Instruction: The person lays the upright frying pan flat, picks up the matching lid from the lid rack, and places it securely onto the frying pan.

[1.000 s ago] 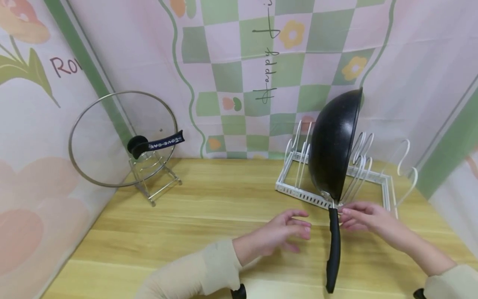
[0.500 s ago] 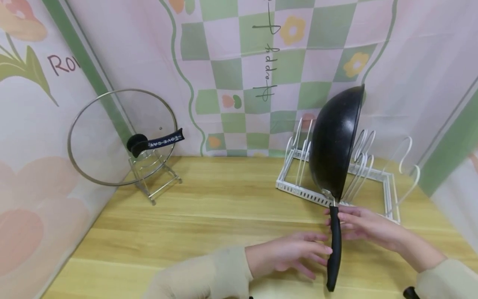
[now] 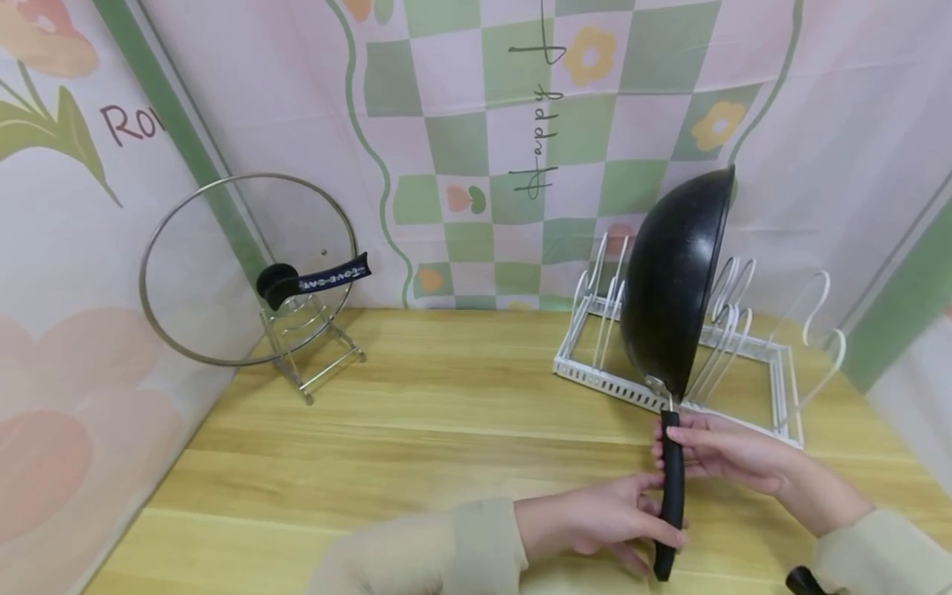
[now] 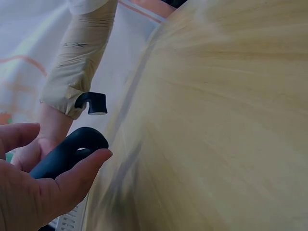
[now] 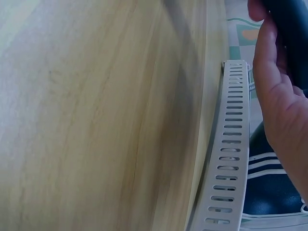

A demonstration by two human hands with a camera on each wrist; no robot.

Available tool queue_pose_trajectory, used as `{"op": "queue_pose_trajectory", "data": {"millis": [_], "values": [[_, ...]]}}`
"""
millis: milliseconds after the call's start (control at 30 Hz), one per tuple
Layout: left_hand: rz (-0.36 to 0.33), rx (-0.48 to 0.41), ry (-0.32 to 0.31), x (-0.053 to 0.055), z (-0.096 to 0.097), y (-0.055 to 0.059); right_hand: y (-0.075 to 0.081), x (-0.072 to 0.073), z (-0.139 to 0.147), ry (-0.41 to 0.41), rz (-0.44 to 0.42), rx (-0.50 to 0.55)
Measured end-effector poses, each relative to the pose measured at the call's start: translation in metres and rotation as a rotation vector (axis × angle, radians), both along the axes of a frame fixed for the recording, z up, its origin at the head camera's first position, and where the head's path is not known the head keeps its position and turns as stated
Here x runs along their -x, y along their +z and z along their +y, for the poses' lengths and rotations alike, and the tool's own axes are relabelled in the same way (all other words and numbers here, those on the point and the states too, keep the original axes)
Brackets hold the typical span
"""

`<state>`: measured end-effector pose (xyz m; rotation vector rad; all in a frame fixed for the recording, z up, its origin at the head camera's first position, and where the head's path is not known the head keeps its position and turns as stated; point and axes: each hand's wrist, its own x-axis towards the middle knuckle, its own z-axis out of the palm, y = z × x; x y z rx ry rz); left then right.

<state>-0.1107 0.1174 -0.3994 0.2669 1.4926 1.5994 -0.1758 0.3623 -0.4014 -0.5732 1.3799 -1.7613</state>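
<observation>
A black wok (image 3: 669,281) stands on its side in a white wire rack (image 3: 606,384), its black handle (image 3: 673,471) pointing toward me. My right hand (image 3: 736,454) grips the handle's upper part, thumb in front and fingertips showing round its far side. Lower down, my left hand (image 3: 606,516) holds the handle near its end, with the thumb across the front. In the left wrist view the handle's looped end (image 4: 82,144) lies between thumb and fingers. The right wrist view shows part of my right hand (image 5: 284,101) against the handle, beside the rack's slotted rail (image 5: 228,144).
A glass lid (image 3: 201,273) with a black handle leans upright in a small metal stand (image 3: 327,380) at the left. White wire dividers (image 3: 729,330) rise right of the wok. Patterned cloth (image 3: 461,99) hangs behind the wooden table (image 3: 335,463).
My left hand has moved right and down onto the handle's lower end. The right hand's fingers have closed round its upper part. The wok stays in the rack.
</observation>
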Motion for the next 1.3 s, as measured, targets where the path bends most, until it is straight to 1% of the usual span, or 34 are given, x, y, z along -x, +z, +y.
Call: {"op": "queue_pose_trajectory", "data": {"millis": [100,233,333,433,600,733,800,1100,1300], "values": [[0.032,0.009,-0.013,-0.001,0.004,-0.002,-0.002,0.000,-0.002,0.004,0.015,0.002],[0.064,0.026,-0.017,-0.001,0.007,-0.002,-0.003,-0.001,-0.006,-0.023,0.038,-0.003],[0.091,0.017,-0.011,-0.003,0.008,-0.004,-0.002,-0.001,-0.009,-0.040,0.054,-0.013],[0.108,0.010,-0.007,-0.004,0.010,-0.005,0.000,0.000,-0.009,-0.034,0.054,-0.022],[0.099,0.026,-0.025,-0.001,0.010,-0.005,0.006,0.002,-0.006,-0.020,0.056,-0.063],[0.085,0.042,-0.041,0.001,0.010,-0.004,0.008,0.002,-0.005,-0.031,0.068,-0.101],[0.079,0.049,-0.043,0.002,0.010,-0.004,0.009,0.002,-0.005,-0.034,0.061,-0.111],[0.091,0.067,-0.043,0.003,0.010,-0.001,0.011,0.003,-0.005,-0.028,0.046,-0.120],[0.095,0.076,-0.041,0.005,0.009,-0.001,0.013,0.003,-0.008,-0.024,0.049,-0.123]]}}
